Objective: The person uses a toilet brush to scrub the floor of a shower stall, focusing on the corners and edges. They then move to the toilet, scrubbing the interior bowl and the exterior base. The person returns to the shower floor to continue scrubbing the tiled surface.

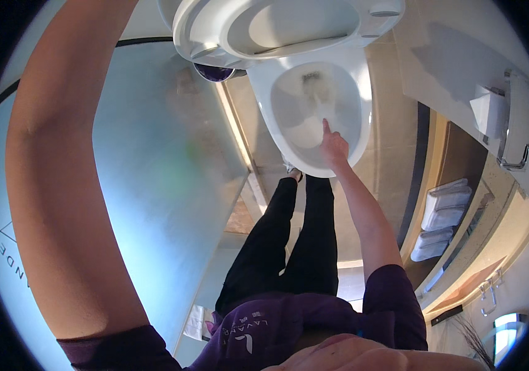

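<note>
A white toilet bowl [292,134] stands open before me, its seat and lid [199,41] raised at the top of the view. Over the front part of the bowl is my right hand [335,146], index finger stretched towards the inside, the other fingers curled, holding nothing. Whether the fingertip touches the bowl cannot be told. Dark marks [311,76] show inside the bowl near its back. My left hand is out of view; the left arm reaches up past the top left edge of the picture.
A frosted glass panel [153,153] stands at the left, with a small round bin [216,72] beside the toilet. At right are a wall-mounted metal holder [517,160], a tissue box [489,111] and folded white towels [445,204] on a shelf. Tiled floor surrounds my feet.
</note>
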Demonstrator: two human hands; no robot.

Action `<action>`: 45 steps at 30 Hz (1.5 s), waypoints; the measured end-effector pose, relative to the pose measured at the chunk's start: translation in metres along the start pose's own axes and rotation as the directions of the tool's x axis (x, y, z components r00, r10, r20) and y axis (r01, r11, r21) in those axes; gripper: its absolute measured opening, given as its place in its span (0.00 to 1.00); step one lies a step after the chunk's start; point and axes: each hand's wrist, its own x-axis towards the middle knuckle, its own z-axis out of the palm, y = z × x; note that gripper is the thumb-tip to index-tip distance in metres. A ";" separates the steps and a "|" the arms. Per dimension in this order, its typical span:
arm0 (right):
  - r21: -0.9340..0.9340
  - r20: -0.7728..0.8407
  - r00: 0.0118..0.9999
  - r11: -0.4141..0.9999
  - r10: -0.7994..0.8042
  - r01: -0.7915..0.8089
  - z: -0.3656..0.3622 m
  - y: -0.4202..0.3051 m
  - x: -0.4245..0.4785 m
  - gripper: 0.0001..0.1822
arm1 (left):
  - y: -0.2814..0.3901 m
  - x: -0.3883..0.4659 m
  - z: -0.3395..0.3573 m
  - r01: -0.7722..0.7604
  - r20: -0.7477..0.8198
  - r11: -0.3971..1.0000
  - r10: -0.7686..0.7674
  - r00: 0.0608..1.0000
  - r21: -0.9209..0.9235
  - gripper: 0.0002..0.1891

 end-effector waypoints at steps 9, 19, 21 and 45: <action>0.022 -0.030 0.999 0.999 -0.028 0.029 -0.011 -0.014 -0.012 0.36 | 0.001 0.013 -0.005 -0.018 0.002 1.000 0.018 1.000 -0.020 0.16; 0.274 -0.179 0.983 0.958 -0.042 0.090 0.007 -0.006 0.006 0.34 | -0.024 0.057 -0.020 -0.101 -0.025 0.983 0.098 0.995 -0.151 0.17; 0.470 -0.306 0.950 0.859 -0.057 0.203 0.027 0.014 -0.026 0.31 | -0.037 0.069 -0.035 -0.118 -0.055 0.948 0.107 0.993 -0.296 0.17; 0.267 -0.267 0.959 0.949 -0.093 0.166 0.002 0.024 -0.140 0.28 | -0.206 -0.367 0.319 0.393 0.341 -0.094 -0.702 0.625 -0.915 0.11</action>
